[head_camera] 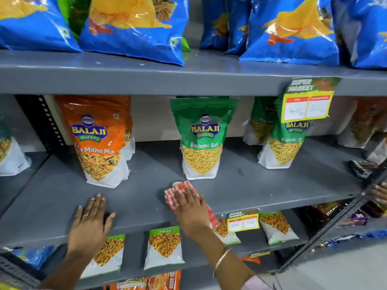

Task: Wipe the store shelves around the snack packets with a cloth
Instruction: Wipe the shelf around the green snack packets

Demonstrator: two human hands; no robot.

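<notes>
A red-and-white checked cloth [180, 190] lies flat on the grey middle shelf [136, 195], just in front of a green snack packet [202, 139]. My right hand [191, 210] presses on the cloth with its fingers spread over it. My left hand [90, 222] rests flat on the shelf's front edge, fingers apart, holding nothing. An orange snack packet [98, 139] stands upright behind my left hand. Another green packet [284, 141] stands further right, partly behind a price tag.
Blue chip bags [134, 28] fill the upper shelf [146, 78]. A yellow price tag [306, 105] hangs from its edge. Smaller packets [164, 248] and a tag [243, 221] sit on the lower shelf. A slotted upright [50, 124] bounds the left side; dark packets [358, 168] lie far right.
</notes>
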